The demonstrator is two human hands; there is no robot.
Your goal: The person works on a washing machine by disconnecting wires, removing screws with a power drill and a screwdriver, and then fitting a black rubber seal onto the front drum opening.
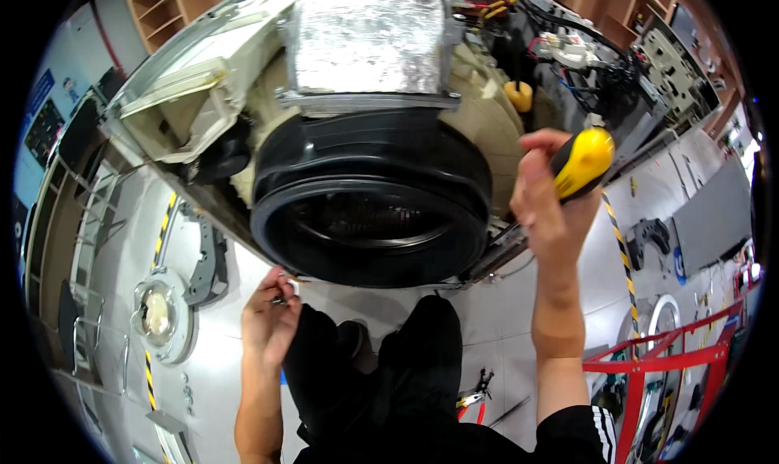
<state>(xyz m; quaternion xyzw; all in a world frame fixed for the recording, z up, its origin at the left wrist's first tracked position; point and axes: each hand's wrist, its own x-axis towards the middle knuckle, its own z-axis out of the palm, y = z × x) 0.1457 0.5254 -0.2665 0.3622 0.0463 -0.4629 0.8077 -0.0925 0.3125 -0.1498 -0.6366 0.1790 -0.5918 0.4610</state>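
Observation:
An opened front-loading washing machine fills the upper middle, its black rubber door gasket [365, 160] facing me. My right hand [552, 200], raised right of the gasket, is closed around a screwdriver [586, 162] with a yellow and black handle; its tip cannot be made out. Low at the gasket's left, by the machine's front edge, my left hand [272, 314] has its fingers curled over small metal pieces [279, 300], too small to name surely. A silver foil-covered housing [369, 38] sits above the gasket, and a pale plastic drawer housing [182, 111] is to its left.
Wires [580, 38] bundle at the machine's upper right. Pliers [477, 399] with red handles lie on the floor by my legs. A round door part [166, 322] and a grey bracket [208, 265] lie at left. A red metal frame [649, 360] stands at lower right.

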